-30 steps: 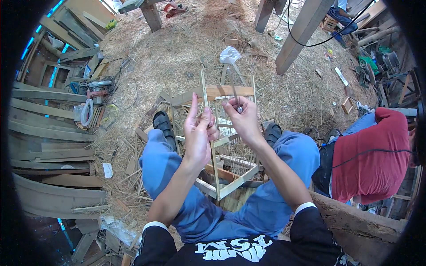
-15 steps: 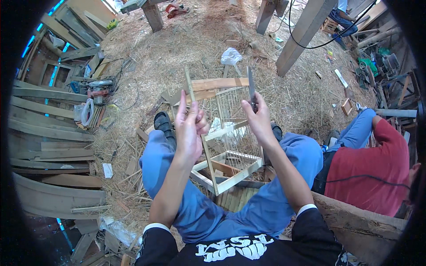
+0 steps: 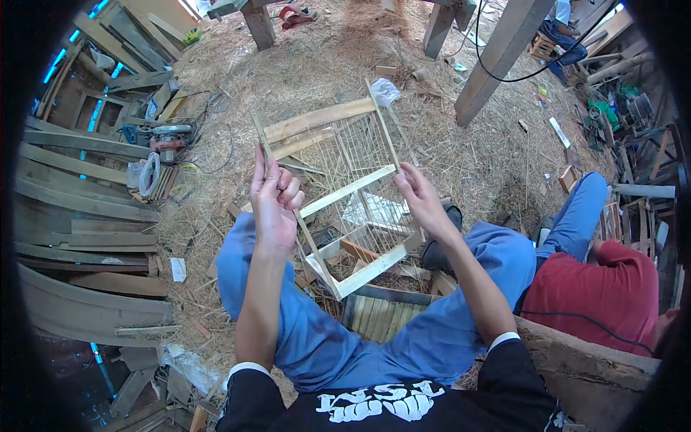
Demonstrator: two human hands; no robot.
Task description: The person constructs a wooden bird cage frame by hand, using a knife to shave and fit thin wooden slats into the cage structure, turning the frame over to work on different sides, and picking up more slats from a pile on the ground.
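Along the frame (image 3: 349, 191), left hand (image 3: 276, 209) extends forefinger (image 3: 258, 164).

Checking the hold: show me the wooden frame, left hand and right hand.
Wooden frame (image 3: 348, 191): head view, middle crossbar.
Left hand (image 3: 276, 210): head view, near the thumb's base.
Right hand (image 3: 427, 201): head view, back of the hand.

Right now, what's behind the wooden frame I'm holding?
Through the wooden frame you can see a white sheet-like piece and the straw-littered floor; whatever its solid bars cover is hidden.
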